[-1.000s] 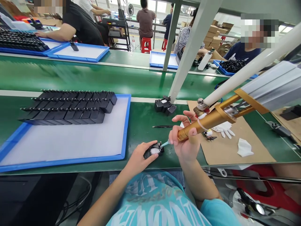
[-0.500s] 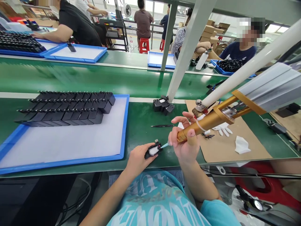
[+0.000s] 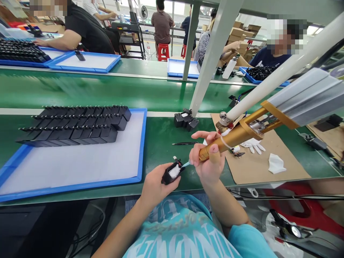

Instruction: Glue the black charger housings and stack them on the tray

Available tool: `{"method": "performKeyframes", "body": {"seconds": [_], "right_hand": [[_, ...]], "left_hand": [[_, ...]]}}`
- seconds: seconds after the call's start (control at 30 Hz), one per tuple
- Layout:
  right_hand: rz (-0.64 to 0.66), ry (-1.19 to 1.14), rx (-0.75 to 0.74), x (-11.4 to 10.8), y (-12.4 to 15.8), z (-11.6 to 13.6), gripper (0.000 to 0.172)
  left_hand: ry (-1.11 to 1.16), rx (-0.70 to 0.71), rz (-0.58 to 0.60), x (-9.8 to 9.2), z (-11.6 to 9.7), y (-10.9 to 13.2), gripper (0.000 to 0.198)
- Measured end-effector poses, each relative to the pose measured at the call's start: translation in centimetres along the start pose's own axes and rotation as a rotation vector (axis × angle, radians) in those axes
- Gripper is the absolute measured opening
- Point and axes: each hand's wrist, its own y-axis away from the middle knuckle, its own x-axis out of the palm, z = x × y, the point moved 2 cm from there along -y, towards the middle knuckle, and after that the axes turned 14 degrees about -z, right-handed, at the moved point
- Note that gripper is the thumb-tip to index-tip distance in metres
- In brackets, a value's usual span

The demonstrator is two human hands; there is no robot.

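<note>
My left hand (image 3: 154,184) grips a small black plug part (image 3: 171,172) with a white inside, tilted up off the green bench near its front edge. My right hand (image 3: 208,161) is wrapped round the gold barrel of a dispensing gun (image 3: 236,136), whose pale blue tip touches the top of the part. The gun's white tube and grey body run up to the right. Rows of black parts (image 3: 77,123) lie at the back of the blue-rimmed tray (image 3: 142,143) to the left.
Black tweezers (image 3: 185,143) lie behind my hands, with a small heap of black parts (image 3: 186,120) by a grey post (image 3: 212,61). A cardboard sheet (image 3: 258,165) on the right carries a white glove and a cloth. Other people sit at benches across the green belt.
My left hand has lifted and tilted the black part off the bench and drawn it slightly left. The gun tip has followed it, staying on the part.
</note>
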Motion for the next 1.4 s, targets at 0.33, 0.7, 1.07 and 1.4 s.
{"method": "performKeyframes", "body": {"seconds": [0.33,0.7,1.07,1.4], "right_hand": [[-0.031,0.039,0.047,1.0,0.0,0.2,0.039],[0.003,-0.017,0.107,3.2,0.4,-0.4,0.031],[-0.025,-0.013,0.059,3.2,0.5,-0.5,0.038],[-0.117,-0.011,-0.01,0.3,-1.4,-0.5,0.033]], "left_hand": [[0.034,-0.132,0.005,0.3,0.7,0.3,0.032],[0.105,-0.099,-0.048,1.8,0.8,0.0,0.037],[0.061,-0.097,-0.043,1.7,1.1,-0.1,0.036],[-0.016,-0.182,0.171,0.2,3.6,-1.0,0.053]]}}
